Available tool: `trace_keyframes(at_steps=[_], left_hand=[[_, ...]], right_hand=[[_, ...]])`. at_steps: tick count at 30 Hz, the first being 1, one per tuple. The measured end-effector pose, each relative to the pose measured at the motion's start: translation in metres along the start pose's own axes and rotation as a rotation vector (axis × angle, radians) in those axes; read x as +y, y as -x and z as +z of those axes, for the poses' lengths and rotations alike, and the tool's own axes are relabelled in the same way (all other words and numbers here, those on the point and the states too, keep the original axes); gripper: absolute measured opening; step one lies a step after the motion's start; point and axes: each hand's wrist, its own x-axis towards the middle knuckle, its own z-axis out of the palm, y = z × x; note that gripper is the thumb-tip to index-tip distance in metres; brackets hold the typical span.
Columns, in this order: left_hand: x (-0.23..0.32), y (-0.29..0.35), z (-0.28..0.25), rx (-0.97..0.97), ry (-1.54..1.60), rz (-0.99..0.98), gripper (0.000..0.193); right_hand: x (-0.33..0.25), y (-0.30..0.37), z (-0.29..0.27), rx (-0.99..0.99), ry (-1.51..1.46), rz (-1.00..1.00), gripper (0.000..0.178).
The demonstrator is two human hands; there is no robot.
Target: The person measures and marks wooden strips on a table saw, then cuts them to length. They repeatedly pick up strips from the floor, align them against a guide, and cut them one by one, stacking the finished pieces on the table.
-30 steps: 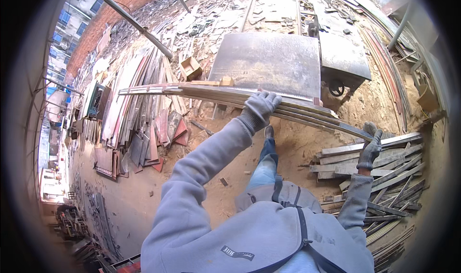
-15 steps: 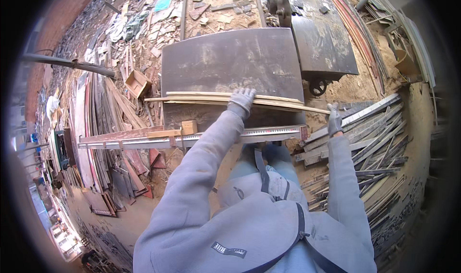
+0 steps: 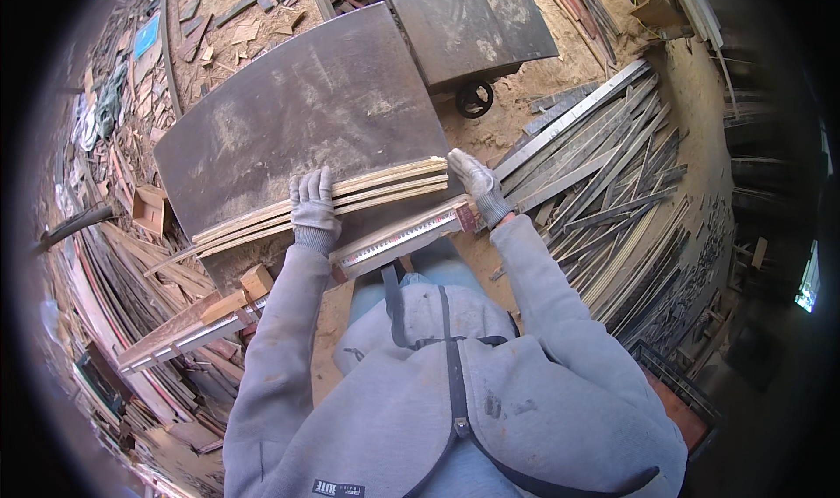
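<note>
Several long, thin wooden strips [image 3: 385, 183] lie side by side across the dark metal table [image 3: 297, 104], slanting up toward the right. My gloved left hand [image 3: 315, 205] lies over the middle of them, its fingers together and reaching across to the far side; it holds them. At their right ends is my gloved right hand [image 3: 475, 183], fingers stretched out and palm turned toward the strip ends, close to or touching them. The right ends look nearly even, while one strip sticks out at the left.
A rail with a measuring scale [image 3: 402, 240] runs along the near table edge, with a wooden block [image 3: 256, 281] on it. Long offcuts [image 3: 604, 183] are piled at the right. A second metal table [image 3: 472, 25] with a handwheel [image 3: 474, 99] stands beyond. Scraps and boards cover the left floor.
My right hand has moved left to the strip ends, and the strip that stuck out there has gone in. My left hand stays over the strips. The view has turned right.
</note>
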Motion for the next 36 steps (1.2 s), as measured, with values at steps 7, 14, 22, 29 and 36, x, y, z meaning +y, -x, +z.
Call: trace_keyframes(at_steps=[7,14,22,29,36], left_hand=[[0.000,-0.003,-0.001,-0.048,-0.010,-0.056,0.106],[0.005,-0.005,-0.006,-0.152,-0.015,-0.058,0.087],[0.013,-0.013,-0.004,-0.097,-0.025,-0.029,0.085],[0.010,-0.012,0.000,-0.109,-0.063,-0.032,0.094],[0.013,-0.016,-0.007,-0.116,-0.045,-0.049,0.093]], right_hand=[[-0.013,0.016,0.029,0.014,0.074,0.039,0.057],[-0.022,0.019,0.036,0.048,0.084,0.015,0.080],[0.001,0.017,0.046,0.079,-0.153,0.005,0.100],[0.008,0.020,0.061,0.077,-0.046,-0.048,0.105],[-0.005,0.037,0.069,0.412,0.572,-0.116,0.066]])
